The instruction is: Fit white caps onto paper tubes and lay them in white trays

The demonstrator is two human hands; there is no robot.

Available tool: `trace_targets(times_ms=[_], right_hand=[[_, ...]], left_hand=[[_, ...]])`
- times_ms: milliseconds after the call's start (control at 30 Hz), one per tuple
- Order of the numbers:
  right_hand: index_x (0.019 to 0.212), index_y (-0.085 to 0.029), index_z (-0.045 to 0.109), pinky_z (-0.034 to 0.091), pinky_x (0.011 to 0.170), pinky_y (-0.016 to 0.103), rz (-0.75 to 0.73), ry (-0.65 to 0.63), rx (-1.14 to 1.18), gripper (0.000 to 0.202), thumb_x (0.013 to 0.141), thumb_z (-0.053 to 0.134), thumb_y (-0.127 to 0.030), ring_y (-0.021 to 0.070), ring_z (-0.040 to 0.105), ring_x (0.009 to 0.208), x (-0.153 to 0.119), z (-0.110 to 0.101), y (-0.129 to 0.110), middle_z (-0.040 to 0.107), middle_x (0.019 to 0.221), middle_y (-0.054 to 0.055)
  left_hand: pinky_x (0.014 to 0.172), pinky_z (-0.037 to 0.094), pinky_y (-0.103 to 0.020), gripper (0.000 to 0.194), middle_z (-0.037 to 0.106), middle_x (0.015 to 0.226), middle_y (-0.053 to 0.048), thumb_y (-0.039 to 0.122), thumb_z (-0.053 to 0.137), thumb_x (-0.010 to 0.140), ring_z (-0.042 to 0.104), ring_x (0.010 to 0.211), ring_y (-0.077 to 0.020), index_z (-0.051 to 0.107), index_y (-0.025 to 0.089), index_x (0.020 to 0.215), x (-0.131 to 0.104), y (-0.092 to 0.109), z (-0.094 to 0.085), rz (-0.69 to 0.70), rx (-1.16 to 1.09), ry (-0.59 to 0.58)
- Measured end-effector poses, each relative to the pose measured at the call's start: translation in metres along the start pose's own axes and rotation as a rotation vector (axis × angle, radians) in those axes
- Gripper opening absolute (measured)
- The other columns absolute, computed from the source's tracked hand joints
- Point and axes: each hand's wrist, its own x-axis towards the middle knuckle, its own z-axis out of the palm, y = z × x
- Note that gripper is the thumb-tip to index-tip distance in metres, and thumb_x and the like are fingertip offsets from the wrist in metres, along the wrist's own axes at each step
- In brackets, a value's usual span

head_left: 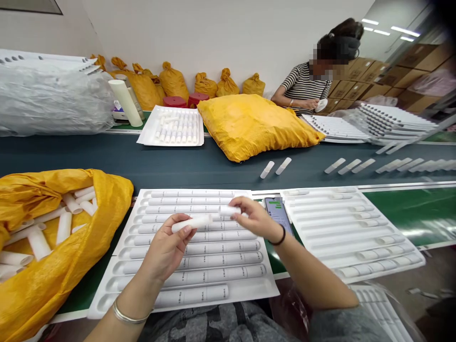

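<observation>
My left hand (171, 242) is closed around a white plastic tube (190, 222), held slantwise above a tray. Just to its right, my right hand (254, 216) pinches a short white cap-like piece (228, 210). The facing ends of the two pieces are close together; whether they touch I cannot tell. Under both hands lies a white grooved tray (110, 273), its rows filled with printed white tubes (221, 261). The nearest row stops short of the tray's right end.
An open yellow sack (117, 204) of loose white tubes stands at left. A phone (280, 216) lies between the tray and a second, partly filled tray (309, 228). Across the dark conveyor belt (171, 166), carrying several tubes, are a full yellow sack (256, 123) and a co-worker (302, 88).
</observation>
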Motion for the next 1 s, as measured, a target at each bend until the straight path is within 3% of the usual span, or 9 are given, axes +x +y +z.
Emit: trace_targets(times_ms=[100, 167, 267, 367, 467, 633, 700, 867, 1000], right_hand=[[0.118, -0.019, 0.051, 0.051, 0.077, 0.029, -0.124, 0.116, 0.305, 0.026, 0.094, 0.046, -0.027, 0.0155, 0.062, 0.089, -0.023, 0.016, -0.024, 0.063, 0.107, 0.008], [0.12, -0.02, 0.052, 0.05, 0.085, 0.033, -0.199, 0.153, 0.262, 0.028, 0.093, 0.048, -0.022, 0.0175, 0.06, 0.099, -0.03, 0.014, -0.032, 0.063, 0.109, 0.009], [0.122, -0.019, 0.052, 0.049, 0.089, 0.035, -0.304, 0.102, 0.132, 0.031, 0.091, 0.049, -0.016, 0.0188, 0.057, 0.103, -0.033, 0.005, -0.037, 0.062, 0.109, 0.01], [0.122, -0.017, 0.052, 0.052, 0.084, 0.034, -0.349, 0.069, 0.048, 0.031, 0.091, 0.048, -0.016, 0.0192, 0.059, 0.098, -0.034, 0.005, -0.042, 0.063, 0.105, 0.012], [0.122, -0.016, 0.051, 0.053, 0.082, 0.034, -0.356, 0.078, 0.055, 0.031, 0.092, 0.048, -0.018, 0.0194, 0.059, 0.095, -0.035, 0.014, -0.046, 0.063, 0.103, 0.012], [0.124, -0.017, 0.049, 0.052, 0.084, 0.033, -0.301, 0.096, 0.168, 0.032, 0.092, 0.049, -0.019, 0.0187, 0.06, 0.098, -0.037, 0.025, -0.049, 0.064, 0.107, 0.011], [0.125, -0.017, 0.048, 0.051, 0.085, 0.033, -0.308, 0.099, 0.19, 0.033, 0.092, 0.049, -0.018, 0.0185, 0.06, 0.1, -0.037, 0.027, -0.05, 0.064, 0.107, 0.011], [0.125, -0.016, 0.048, 0.051, 0.083, 0.032, -0.349, 0.142, 0.247, 0.032, 0.093, 0.046, -0.02, 0.0181, 0.058, 0.096, -0.043, 0.031, -0.056, 0.062, 0.102, 0.012], [0.121, -0.016, 0.051, 0.049, 0.08, 0.03, -0.357, -0.05, 0.033, 0.03, 0.093, 0.049, -0.028, 0.0171, 0.059, 0.092, -0.03, 0.033, -0.048, 0.064, 0.099, 0.011]], left_hand=[[0.075, 0.054, -0.02, 0.033, 0.066, 0.085, 0.0, 0.024, 0.083, 0.06, 0.064, 0.076, -0.01, 0.066, 0.017, 0.088, -0.002, -0.008, 0.001, 0.009, 0.138, -0.069], [0.07, 0.052, -0.02, 0.033, 0.066, 0.083, 0.0, 0.028, 0.081, 0.063, 0.062, 0.074, -0.0101, 0.066, 0.018, 0.091, -0.003, -0.009, -0.002, 0.045, 0.311, -0.099], [0.061, 0.05, -0.02, 0.032, 0.067, 0.083, 0.0, 0.035, 0.073, 0.072, 0.06, 0.067, -0.0101, 0.065, 0.021, 0.101, -0.006, -0.005, -0.009, 0.077, 0.655, -0.162], [0.072, 0.052, -0.025, 0.033, 0.069, 0.099, -0.002, 0.04, 0.065, 0.079, 0.065, 0.082, -0.0161, 0.066, 0.025, 0.108, -0.012, 0.003, -0.01, 0.125, 0.96, -0.297], [0.081, 0.051, -0.026, 0.032, 0.069, 0.106, -0.002, 0.039, 0.062, 0.082, 0.063, 0.097, -0.0187, 0.065, 0.028, 0.112, -0.018, 0.008, -0.008, 0.267, 1.173, -0.371], [0.076, 0.049, -0.021, 0.032, 0.068, 0.094, 0.0, 0.027, 0.059, 0.086, 0.064, 0.086, -0.0128, 0.059, 0.027, 0.118, -0.023, 0.008, -0.006, 0.662, 1.306, -0.461], [0.076, 0.049, -0.019, 0.036, 0.068, 0.093, 0.0, 0.024, 0.059, 0.086, 0.063, 0.084, -0.0114, 0.056, 0.027, 0.122, -0.025, 0.008, -0.007, 0.758, 1.321, -0.472], [0.071, 0.05, -0.018, 0.051, 0.066, 0.086, 0.002, 0.025, 0.054, 0.089, 0.063, 0.077, -0.0105, 0.039, 0.031, 0.138, -0.037, 0.003, -0.003, 0.773, 1.361, -0.451], [0.077, 0.053, -0.026, 0.065, 0.068, 0.105, -0.002, 0.033, 0.051, 0.09, 0.066, 0.092, -0.0163, 0.018, 0.033, 0.146, -0.038, -0.002, -0.005, 0.667, 1.448, -0.443]])
